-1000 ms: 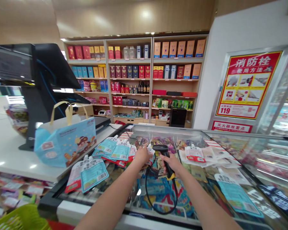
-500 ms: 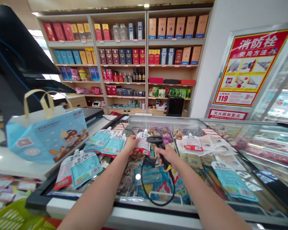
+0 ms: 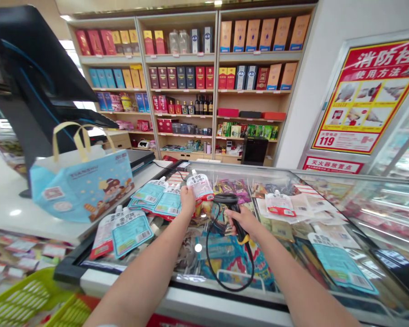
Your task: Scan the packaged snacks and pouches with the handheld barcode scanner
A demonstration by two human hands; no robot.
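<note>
My left hand (image 3: 188,200) grips the edge of a white and red spouted drink pouch (image 3: 200,185), held up above the glass top. Close beside it, my right hand (image 3: 241,219) is wrapped round the handle of a black and yellow barcode scanner (image 3: 226,198), its head near the pouch's lower right corner. From the scanner a black cable (image 3: 208,254) loops down over the glass. Left of my hands lie overlapping blue pouches (image 3: 172,200), and nearer me another blue pouch (image 3: 132,231) covers part of a red and white one (image 3: 104,234).
A blue paper shopping bag (image 3: 82,181) stands on the left counter under a dark monitor (image 3: 37,54). On the glass freezer's right side lie a red-white pouch (image 3: 280,204) and a blue pouch (image 3: 342,261). A green basket (image 3: 23,295) sits lower left; shelves of boxes (image 3: 180,77) stand behind.
My left hand has raised the white and red pouch and tilted its front toward me. The scanner stays in my right hand beside it. The whole view has shifted slightly.
</note>
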